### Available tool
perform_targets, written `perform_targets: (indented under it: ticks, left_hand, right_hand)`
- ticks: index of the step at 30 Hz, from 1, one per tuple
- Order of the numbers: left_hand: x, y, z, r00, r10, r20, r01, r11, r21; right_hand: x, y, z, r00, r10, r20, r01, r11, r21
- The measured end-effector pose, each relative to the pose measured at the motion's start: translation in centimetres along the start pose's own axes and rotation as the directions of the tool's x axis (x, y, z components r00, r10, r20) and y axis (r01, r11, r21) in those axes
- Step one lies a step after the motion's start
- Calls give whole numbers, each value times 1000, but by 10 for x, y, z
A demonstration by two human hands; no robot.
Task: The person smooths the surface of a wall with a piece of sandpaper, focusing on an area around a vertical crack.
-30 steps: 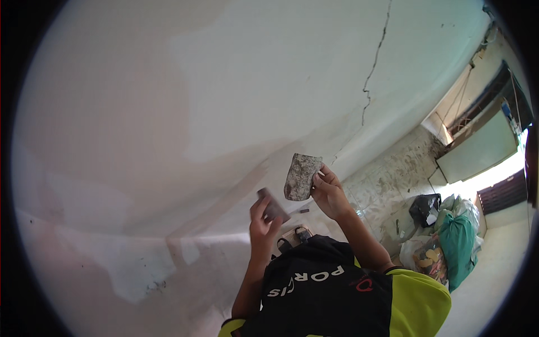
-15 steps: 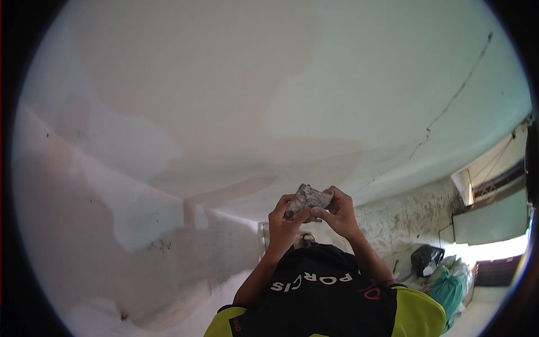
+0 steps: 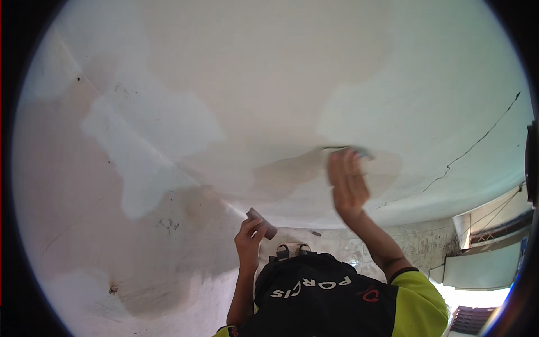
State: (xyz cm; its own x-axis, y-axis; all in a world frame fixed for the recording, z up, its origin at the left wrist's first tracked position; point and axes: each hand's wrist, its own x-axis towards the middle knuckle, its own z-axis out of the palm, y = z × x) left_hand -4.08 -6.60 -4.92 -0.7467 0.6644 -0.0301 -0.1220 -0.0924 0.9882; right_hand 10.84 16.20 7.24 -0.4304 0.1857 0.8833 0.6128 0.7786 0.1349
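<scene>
Right hand [image 3: 346, 182] up at the wall [image 3: 252, 101], left hand [image 3: 247, 240] low with a block

Nearest is the person's black top [image 3: 331, 309] with its yellow-green sleeves [image 3: 420, 303]. The left forearm rises almost straight, elbow bent, and the left hand pinches a flat brown block [image 3: 262, 223] between thumb and fingers, the block slanting down to the right. The right arm reaches farther forward, angled up and to the left; its hand, blurred, is closed over a flat grey piece [image 3: 365, 153] at the wall surface, fingers close together, thumb hidden.

Beneath the hands, a sandalled foot [image 3: 293, 249] and a small dark piece [image 3: 316, 233] show on the floor [image 3: 393, 233], near the wall's lower edge. The corner [image 3: 151, 147] between two walls runs down toward the left hand's block. Bare, patchy wall spreads above the right hand and to both its sides, up to a crack [image 3: 474, 146] well to the right. Farthest, a pale panel [image 3: 483, 267] stands by a bright opening [image 3: 469, 296].
</scene>
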Motion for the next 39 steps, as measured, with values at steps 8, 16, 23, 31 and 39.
perform_targets:
  ticks: [8,16,23,31,39]
  left_hand:
    - [-24,-14,-5,987,-76,-145,60,992,-106]
    - [-17,15,17,986,-37,-160,11,987,-161]
    - [-7,84,78,969,139,202,-108,982,-157]
    - [-14,100,87,914,215,344,-175,974,-145]
    - [-18,48,80,854,95,512,174,875,-452]
  right_hand:
    - [12,-21,-59,634,283,720,-760,53,648]
    - [10,-4,-112,655,401,641,-484,-428,763]
    - [10,-12,-89,621,285,730,-417,-668,616]
    - [-22,-28,-82,730,160,664,-648,-144,748]
    - [-54,-41,-53,485,-34,874,-763,-505,404]
